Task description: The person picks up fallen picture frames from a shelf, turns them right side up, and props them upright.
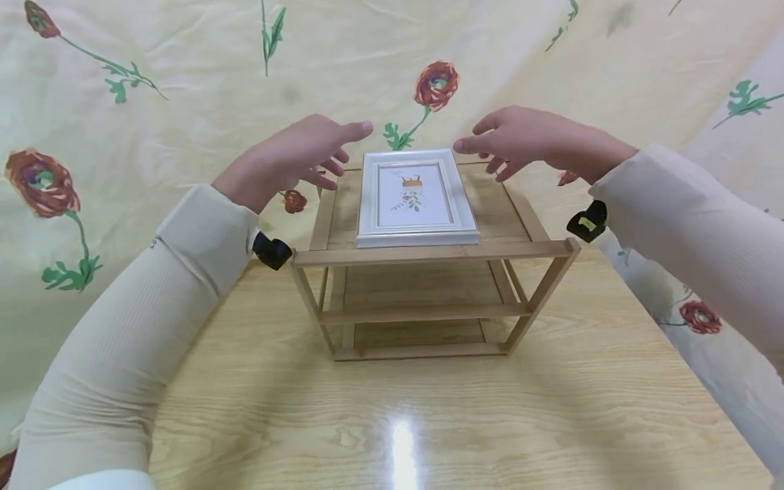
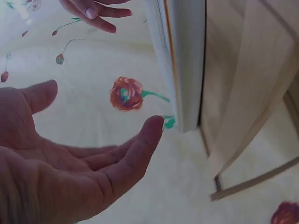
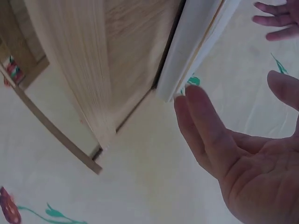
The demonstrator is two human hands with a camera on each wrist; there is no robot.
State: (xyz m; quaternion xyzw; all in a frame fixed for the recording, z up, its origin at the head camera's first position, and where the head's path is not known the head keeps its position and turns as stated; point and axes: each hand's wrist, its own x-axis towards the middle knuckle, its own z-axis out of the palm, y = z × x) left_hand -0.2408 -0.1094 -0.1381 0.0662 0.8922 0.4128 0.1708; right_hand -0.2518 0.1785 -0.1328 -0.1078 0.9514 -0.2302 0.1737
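A white picture frame (image 1: 416, 197) with a small plant print lies flat on the top shelf of a wooden rack (image 1: 429, 253) standing on the table. My left hand (image 1: 294, 158) hovers open at the frame's far left corner, fingers straight, not touching it. My right hand (image 1: 527, 139) hovers open at the far right corner, also apart from it. In the left wrist view the frame's white edge (image 2: 184, 65) stands just beyond my left fingertips (image 2: 152, 128). In the right wrist view my right fingers (image 3: 196, 116) are close to the frame's corner (image 3: 187, 60).
The rack has two lower shelves (image 1: 422, 289) with nothing on them. It stands on a light wooden table (image 1: 429, 408). A cream cloth with red flowers (image 1: 122, 102) hangs behind and around the table.
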